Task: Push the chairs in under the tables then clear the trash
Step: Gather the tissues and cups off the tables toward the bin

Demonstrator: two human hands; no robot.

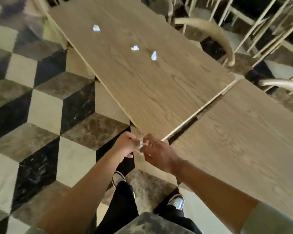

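Near the corner of the long surface, both hands meet over the floor, just off the wood's edge. Left hand is curled, fingers pinched toward the right hand, and a small pale scrap sits between their fingertips; blur hides which hand really grips it. Three white crumpled papers lie on the surface, well apart from the hands: one far up, two nearer and close together. A second surface adjoins at the right across a narrow gap. Curved-back chairs stand along the far side, one beside the papers.
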